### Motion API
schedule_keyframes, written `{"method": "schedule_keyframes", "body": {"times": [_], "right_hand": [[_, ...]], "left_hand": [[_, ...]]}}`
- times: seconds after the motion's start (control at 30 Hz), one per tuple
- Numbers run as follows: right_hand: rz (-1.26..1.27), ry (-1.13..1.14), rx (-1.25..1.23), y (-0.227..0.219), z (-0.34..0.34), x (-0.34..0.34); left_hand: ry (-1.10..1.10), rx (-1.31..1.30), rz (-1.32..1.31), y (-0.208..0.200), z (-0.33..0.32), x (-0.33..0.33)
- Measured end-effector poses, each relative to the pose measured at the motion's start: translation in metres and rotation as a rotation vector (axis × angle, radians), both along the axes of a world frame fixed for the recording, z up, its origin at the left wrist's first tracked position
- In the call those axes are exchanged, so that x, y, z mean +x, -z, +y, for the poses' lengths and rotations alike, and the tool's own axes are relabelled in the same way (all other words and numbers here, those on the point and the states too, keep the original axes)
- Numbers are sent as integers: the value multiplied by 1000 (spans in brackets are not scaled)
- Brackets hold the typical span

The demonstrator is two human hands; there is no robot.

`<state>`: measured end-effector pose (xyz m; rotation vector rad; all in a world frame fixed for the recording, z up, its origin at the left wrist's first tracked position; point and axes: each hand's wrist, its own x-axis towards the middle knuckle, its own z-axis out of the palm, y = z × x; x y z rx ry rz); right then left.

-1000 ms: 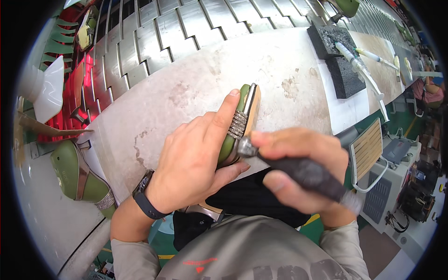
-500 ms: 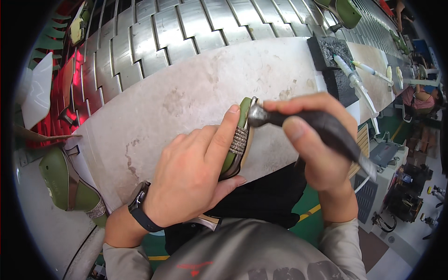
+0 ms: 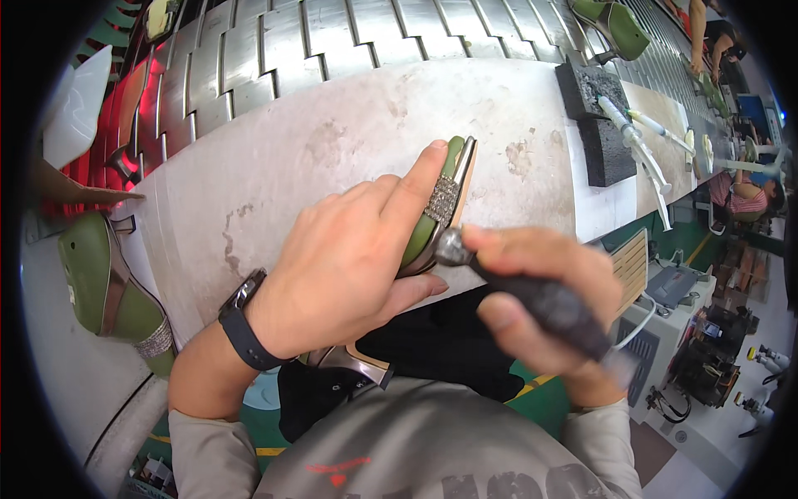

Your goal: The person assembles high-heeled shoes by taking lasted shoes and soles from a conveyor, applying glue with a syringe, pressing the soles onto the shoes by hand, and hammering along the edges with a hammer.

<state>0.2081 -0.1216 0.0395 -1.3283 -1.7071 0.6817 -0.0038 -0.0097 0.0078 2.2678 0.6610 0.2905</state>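
Head view. Left hand (image 3: 349, 266) closed around a green high-heeled shoe (image 3: 440, 208), held on its side over the near edge of the bench (image 3: 274, 166); forefinger stretched along the upper, thumb underneath. The shoe carries a glittering strap across the front; tan sole edge faces right, metallic heel shows below the wrist, near the person's chest. Black wristwatch (image 3: 241, 328) on the left wrist.

Right hand (image 3: 540, 308) wrapped shut on the dark grip of a small hammer (image 3: 532, 291); its round metal head sits against the shoe's side, just below the strap. Hand and handle blurred.

Containers: a dark block-shaped holder (image 3: 598, 133) stands on the far right of the bench, just beside a white sheet (image 3: 607, 212); white tube-like tools (image 3: 636, 141) lie across its top and over the sheet. Contents of the block cannot be made out.

Surface: bench top pale grey, stained and scuffed, with a crack line toward the left. Beyond it, a conveyor of ribbed metal slats (image 3: 332, 41) carrying another green shoe (image 3: 615, 21) at upper right. A second green shoe (image 3: 108, 287) lies on a grey ledge at left.

Room: green floor with yellow line below the bench; machinery and cables at lower right; another person (image 3: 744, 195) seated far right.
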Motion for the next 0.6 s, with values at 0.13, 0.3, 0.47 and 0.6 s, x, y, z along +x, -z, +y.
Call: {"method": "schedule_keyframes", "body": {"times": [0.13,0.3,0.47,0.6], "right_hand": [[-139,100,182,17,-26,-36],[-167,213,251,36,-43,-72],[-207,170,226,14,-36,-51],[-297,200,308,17,-32,-49]], "left_hand": [[7,-9,-9,0,2,-1],[33,-16,-11,2,3,-5],[4,-147,-226,20,9,-29],[-69,-88,-239,20,-3,-38]]}}
